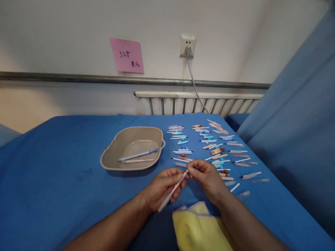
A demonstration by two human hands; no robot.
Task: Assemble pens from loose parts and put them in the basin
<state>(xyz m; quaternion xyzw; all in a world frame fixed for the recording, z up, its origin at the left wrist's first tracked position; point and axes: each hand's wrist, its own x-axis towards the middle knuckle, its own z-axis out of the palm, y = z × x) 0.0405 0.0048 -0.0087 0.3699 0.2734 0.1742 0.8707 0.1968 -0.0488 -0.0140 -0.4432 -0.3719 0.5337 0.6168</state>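
A slim pen with a pale, clear-looking lower barrel and a pinkish patterned upper part slants between my hands, its tip pointing down to the left. My left hand is closed around the barrel. At the upper end, my right hand pinches the pen with thumb and fingertips. Below the hands lies a folded yellow cloth with a purple edge. Left of them, a beige basin contains a blue pen and a pinkish pen.
Pen parts lie in rows across the blue sheet: white refills, clear barrels, blue and brown pieces. Behind are a metal rail, a white bed rail and a socket with a plugged cord. A blue curtain hangs right.
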